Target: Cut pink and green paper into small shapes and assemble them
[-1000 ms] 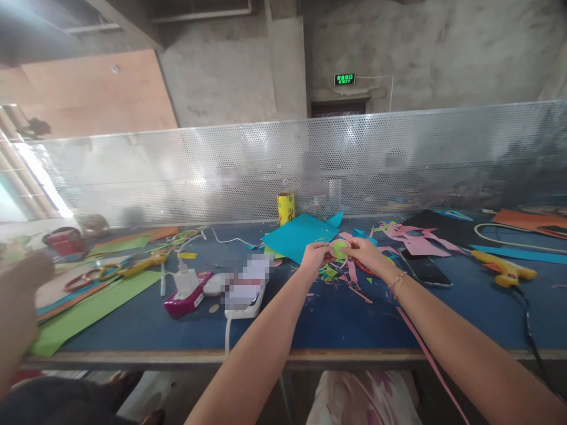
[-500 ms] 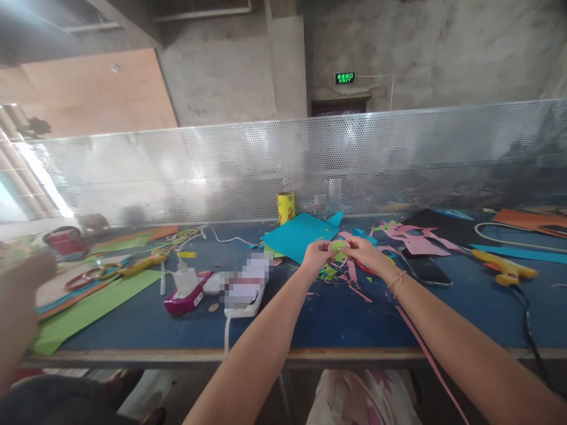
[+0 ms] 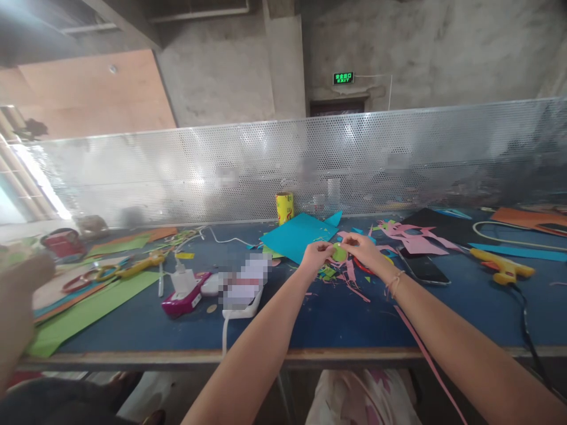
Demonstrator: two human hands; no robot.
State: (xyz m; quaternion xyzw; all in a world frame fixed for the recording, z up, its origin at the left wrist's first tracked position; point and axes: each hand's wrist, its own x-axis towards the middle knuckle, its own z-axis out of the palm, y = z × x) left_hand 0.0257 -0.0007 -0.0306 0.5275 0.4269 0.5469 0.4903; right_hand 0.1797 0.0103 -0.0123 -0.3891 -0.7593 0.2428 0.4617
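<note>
A small green piece of paper (image 3: pixel 340 252) is pinched between my two hands above the blue table. My left hand (image 3: pixel 318 256) is closed on its left edge. On its upper right, the fingers of my right hand (image 3: pixel 359 249) hold it. Green and pink paper scraps (image 3: pixel 349 271) lie just beneath. A large turquoise sheet (image 3: pixel 297 235) rests behind my left hand. Red-handled scissors, partly hidden, lie under my right wrist.
A black phone (image 3: pixel 425 268) and a yellow glue gun (image 3: pixel 505 265) lie to the right. On the left are a magenta power strip (image 3: pixel 181 302), a green sheet (image 3: pixel 93 310) and another person's arm (image 3: pixel 22 295). A yellow roll (image 3: pixel 284 208) stands behind.
The green piece has turned and shows more of its face between my hands. My right fingers have shifted slightly up along its edge. The view has moved a little.
</note>
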